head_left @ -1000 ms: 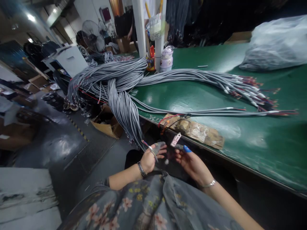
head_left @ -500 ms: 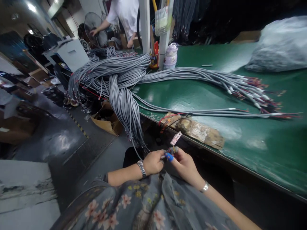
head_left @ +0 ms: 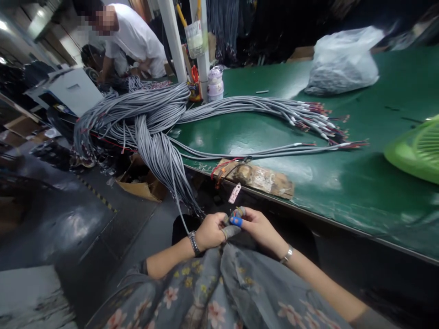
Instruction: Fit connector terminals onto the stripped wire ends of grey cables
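My left hand, closed with grey coverings on its fingertips, grips the end of a grey cable in front of my apron. That cable runs up behind my wrist to the bundle hanging off the bench. Pinched beside it, my right hand has a blue wrap on the thumb and grey on a finger. Its fingertips are on thin coloured wires at the cable's end, partly hidden by the fingers. Just beyond the hands, a small pinkish-white tag hangs at the bench edge.
A heavy bundle of grey cables drapes over the green bench. Stripped cable ends lie to the right. A cardboard-covered block sits at the edge. Further off are a plastic bag, a green basket and a co-worker.
My view has turned right, bringing the green basket into sight. Both hands stay together at the cable end, with the fingers slightly shifted. The co-worker now bends forward over the bench.
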The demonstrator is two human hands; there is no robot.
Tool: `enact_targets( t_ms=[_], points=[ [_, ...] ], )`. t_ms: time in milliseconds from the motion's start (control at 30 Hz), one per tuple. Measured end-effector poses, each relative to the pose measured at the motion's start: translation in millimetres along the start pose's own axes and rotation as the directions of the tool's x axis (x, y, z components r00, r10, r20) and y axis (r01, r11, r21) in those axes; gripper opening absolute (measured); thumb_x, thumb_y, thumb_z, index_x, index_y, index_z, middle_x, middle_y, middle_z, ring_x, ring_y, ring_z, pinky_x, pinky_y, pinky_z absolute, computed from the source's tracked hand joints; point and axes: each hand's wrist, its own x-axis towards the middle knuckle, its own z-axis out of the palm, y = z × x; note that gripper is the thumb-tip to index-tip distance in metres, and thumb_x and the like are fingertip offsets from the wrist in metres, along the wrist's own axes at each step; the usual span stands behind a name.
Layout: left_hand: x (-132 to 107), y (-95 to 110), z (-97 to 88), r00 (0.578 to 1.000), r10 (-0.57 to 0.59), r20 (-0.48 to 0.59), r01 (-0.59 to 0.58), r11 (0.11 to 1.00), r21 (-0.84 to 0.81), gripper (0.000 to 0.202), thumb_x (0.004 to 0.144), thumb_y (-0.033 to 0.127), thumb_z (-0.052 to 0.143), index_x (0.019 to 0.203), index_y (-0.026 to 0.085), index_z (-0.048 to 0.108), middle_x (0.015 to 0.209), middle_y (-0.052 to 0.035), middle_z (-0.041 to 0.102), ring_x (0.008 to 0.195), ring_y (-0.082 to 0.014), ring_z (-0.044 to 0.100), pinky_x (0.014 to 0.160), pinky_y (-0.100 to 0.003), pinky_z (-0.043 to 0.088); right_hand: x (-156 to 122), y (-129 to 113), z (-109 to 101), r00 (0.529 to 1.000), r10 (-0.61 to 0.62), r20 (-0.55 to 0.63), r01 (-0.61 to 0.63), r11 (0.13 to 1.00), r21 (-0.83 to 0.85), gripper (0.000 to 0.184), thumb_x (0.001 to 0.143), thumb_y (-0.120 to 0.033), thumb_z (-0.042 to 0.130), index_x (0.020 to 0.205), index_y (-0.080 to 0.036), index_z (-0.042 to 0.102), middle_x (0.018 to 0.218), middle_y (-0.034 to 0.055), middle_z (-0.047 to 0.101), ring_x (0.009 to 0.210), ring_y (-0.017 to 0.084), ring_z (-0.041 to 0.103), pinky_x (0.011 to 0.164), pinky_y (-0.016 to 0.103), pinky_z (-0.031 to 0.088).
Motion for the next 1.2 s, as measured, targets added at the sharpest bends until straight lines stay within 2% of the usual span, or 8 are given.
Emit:
enact_targets(
  t_ms=[133, 300, 500, 667, 800, 933, 1067, 1200],
  points=[
    [0, 4, -2.1, 0.999, -0.023, -0.024, 0.023, 0.999, 0.028, 0.039, 0.065, 0.051, 0.07, 0.06, 0.017, 0.053, 0.05, 0.0045, 0.051, 0.041, -0.0075, 0.048, 0.041, -0.019, 0.036, 2, 2, 4, 0.996, 0.075, -0.057, -0.069, 0.993, 0.1, 0.039, 0.043, -0.045, 0.084, 0.06, -0.018, 0.062, 0.056, -0.0045, 0.055, 0.051, 0.008, 0.04, 0.051, 0.024, 0.032],
    [0, 4, 1.2, 0.98, -0.175, -0.096, 0.156, 0.971, -0.179, 0.046, 0.06, 0.059, 0.069, 0.06, 0.016, 0.053, 0.052, -0.0006, 0.058, 0.041, -0.0111, 0.055, 0.04, -0.02, 0.036, 2, 3, 7, 0.991, 0.09, -0.103, -0.076, 0.988, 0.138, 0.042, 0.044, -0.049, 0.083, 0.059, -0.017, 0.061, 0.054, -0.0045, 0.053, 0.05, 0.008, 0.037, 0.05, 0.024, 0.029],
    [1, 0, 4.9, 0.965, -0.169, -0.201, 0.103, 0.947, -0.305, 0.046, 0.06, 0.059, 0.068, 0.063, 0.015, 0.056, 0.052, -0.0025, 0.061, 0.038, -0.0105, 0.053, 0.036, -0.019, 0.03, -1, 1, 7, 0.993, 0.008, -0.115, -0.002, 0.998, 0.056, 0.043, 0.046, -0.053, 0.081, 0.058, -0.018, 0.059, 0.056, -0.0035, 0.053, 0.053, 0.01, 0.039, 0.054, 0.026, 0.033],
    [-1, -2, 3.3, 0.968, -0.132, -0.211, 0.07, 0.958, -0.279, 0.043, 0.064, 0.057, 0.066, 0.062, 0.015, 0.059, 0.044, -0.0003, 0.057, 0.033, -0.0077, 0.045, 0.034, -0.019, 0.024, -1, 4, 7, 0.994, -0.02, -0.104, 0.022, 1.0, 0.021, 0.042, 0.051, -0.053, 0.079, 0.059, -0.018, 0.058, 0.056, -0.0036, 0.052, 0.054, 0.01, 0.04, 0.055, 0.026, 0.035],
    [-4, -2, 0.4, 0.978, -0.083, -0.193, 0.051, 0.985, -0.164, 0.04, 0.072, 0.053, 0.061, 0.059, 0.016, 0.059, 0.039, 0.0013, 0.052, 0.034, -0.0069, 0.042, 0.039, -0.019, 0.029, 0, 2, 7, 0.998, -0.034, -0.062, 0.034, 0.999, -0.003, 0.04, 0.055, -0.053, 0.077, 0.064, -0.019, 0.06, 0.06, -0.0025, 0.056, 0.057, 0.011, 0.044, 0.058, 0.027, 0.038],
    [-5, 1, 0.3, 0.988, -0.059, -0.143, 0.05, 0.996, -0.069, 0.042, 0.071, 0.055, 0.06, 0.055, 0.016, 0.059, 0.038, 0.0014, 0.051, 0.035, -0.0079, 0.043, 0.042, -0.02, 0.032, 2, -2, 9, 0.998, -0.054, -0.015, 0.053, 0.998, -0.024, 0.038, 0.056, -0.051, 0.077, 0.072, -0.02, 0.062, 0.07, 0.0002, 0.062, 0.064, 0.014, 0.052, 0.064, 0.029, 0.042],
    [-6, 2, 1.8, 0.991, -0.08, -0.103, 0.073, 0.995, -0.069, 0.044, 0.069, 0.058, 0.06, 0.053, 0.016, 0.058, 0.039, 0.001, 0.051, 0.034, -0.0088, 0.044, 0.041, -0.021, 0.033, 4, -2, 13, 0.998, -0.054, 0.02, 0.054, 0.998, -0.032, 0.037, 0.06, -0.052, 0.075, 0.07, -0.019, 0.062, 0.063, -0.0008, 0.059, 0.057, 0.013, 0.05, 0.06, 0.029, 0.042],
    [-5, 1, 2.9, 0.987, -0.093, -0.132, 0.08, 0.991, -0.103, 0.046, 0.069, 0.06, 0.06, 0.055, 0.016, 0.058, 0.039, 0.0007, 0.052, 0.033, -0.0084, 0.043, 0.041, -0.021, 0.032, 4, 5, 16, 0.998, -0.051, -0.029, 0.052, 0.999, 0.014, 0.038, 0.061, -0.053, 0.074, 0.07, -0.019, 0.06, 0.059, -0.0022, 0.057, 0.054, 0.012, 0.048, 0.056, 0.027, 0.038]
  ],
)
